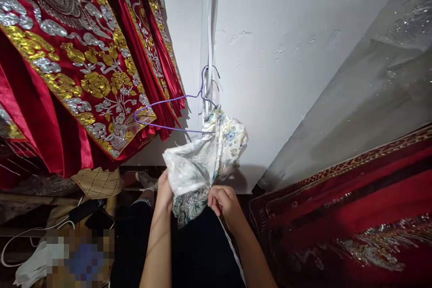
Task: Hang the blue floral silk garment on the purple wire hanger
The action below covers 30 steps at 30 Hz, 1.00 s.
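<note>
Both hands grip floral garment (202, 157) on purple wire hanger (162, 114): L hand (164, 191) fisted on cloth, R hand (224, 202) pinching hem. Risk: tugging unhooks hanger.

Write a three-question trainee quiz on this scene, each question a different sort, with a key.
1. True or false: the purple wire hanger hangs on the white wall.
2. Multiple choice: what do the left hand and right hand grip? A) the red embroidered garment B) the white floral cloth C) a black cable.
3. Fill in: the red embroidered garment hangs to the ____ of the hanger in the picture.

Key
1. True.
2. B. Both hands pinch the cloth's lower part, while its upper part drapes over the hanger.
3. Left.
</note>
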{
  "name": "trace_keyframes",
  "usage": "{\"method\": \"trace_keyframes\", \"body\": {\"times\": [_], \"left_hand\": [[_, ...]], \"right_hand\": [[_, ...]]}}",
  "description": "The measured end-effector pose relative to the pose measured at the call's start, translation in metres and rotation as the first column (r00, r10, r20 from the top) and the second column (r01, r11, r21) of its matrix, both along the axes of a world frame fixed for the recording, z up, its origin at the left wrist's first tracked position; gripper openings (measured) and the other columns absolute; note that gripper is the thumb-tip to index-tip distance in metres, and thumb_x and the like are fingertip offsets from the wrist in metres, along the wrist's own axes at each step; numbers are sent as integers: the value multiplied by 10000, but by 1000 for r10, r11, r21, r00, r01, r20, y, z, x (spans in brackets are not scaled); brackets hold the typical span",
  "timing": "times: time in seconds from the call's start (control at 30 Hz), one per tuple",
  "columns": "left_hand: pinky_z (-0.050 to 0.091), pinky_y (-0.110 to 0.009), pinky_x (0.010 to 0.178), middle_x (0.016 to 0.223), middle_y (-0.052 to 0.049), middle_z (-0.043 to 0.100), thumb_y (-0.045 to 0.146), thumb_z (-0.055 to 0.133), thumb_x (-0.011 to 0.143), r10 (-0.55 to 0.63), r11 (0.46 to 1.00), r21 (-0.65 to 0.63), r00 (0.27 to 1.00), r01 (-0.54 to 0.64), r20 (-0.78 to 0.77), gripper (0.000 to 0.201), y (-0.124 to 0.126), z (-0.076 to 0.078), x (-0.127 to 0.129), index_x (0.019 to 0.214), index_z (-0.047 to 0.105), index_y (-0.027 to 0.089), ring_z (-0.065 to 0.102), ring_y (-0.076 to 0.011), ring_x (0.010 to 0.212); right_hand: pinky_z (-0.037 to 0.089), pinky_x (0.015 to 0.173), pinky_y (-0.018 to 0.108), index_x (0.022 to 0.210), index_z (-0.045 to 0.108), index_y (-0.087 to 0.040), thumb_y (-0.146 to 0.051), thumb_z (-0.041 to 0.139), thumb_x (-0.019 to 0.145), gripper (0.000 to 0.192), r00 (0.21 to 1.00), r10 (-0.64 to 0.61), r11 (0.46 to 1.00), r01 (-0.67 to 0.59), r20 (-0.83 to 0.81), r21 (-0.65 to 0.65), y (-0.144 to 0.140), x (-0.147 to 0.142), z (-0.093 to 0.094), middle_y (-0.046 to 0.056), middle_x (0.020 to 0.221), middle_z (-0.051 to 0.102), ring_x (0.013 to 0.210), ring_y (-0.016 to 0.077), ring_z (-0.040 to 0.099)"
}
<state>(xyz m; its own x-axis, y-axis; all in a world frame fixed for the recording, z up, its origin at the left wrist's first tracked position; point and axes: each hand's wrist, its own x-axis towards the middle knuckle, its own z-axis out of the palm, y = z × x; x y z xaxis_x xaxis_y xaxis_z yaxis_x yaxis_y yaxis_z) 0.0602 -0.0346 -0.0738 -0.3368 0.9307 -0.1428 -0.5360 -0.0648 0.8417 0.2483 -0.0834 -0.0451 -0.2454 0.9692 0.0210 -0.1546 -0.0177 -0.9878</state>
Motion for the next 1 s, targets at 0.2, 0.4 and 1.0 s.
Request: {"method": "trace_keyframes", "body": {"times": [0.2,0.4,1.0], "left_hand": [[472,-229,658,749,-2,669,401,814,740,-254,965,61,967,254,-4,349,-24,28,17,967,696,163,614,-131,649],[473,-239,723,885,-39,626,429,646,911,-445,850,233,880,473,-165,256,-48,60,38,869,609,179,590,-144,762],[440,-401,1076,1129,-73,696,239,553,976,10,645,135,169,752,-986,164,-81,145,16,1057,691,272,592,-249,1202]], "right_hand": [[350,493,239,626,722,-158,-257,451,844,362,821,498,864,-441,280,-245,-12,31,1,-15,419,537,377,99,397],[429,583,286,767,752,-174,-586,578,895,465,937,137,989,-112,323,-94,5,37,-12,56,674,697,615,181,587],[476,907,378,724,678,-223,-406,827,648,248,975,212,976,-207,-64,73,27,-15,54,49,824,656,931,247,612]]}}
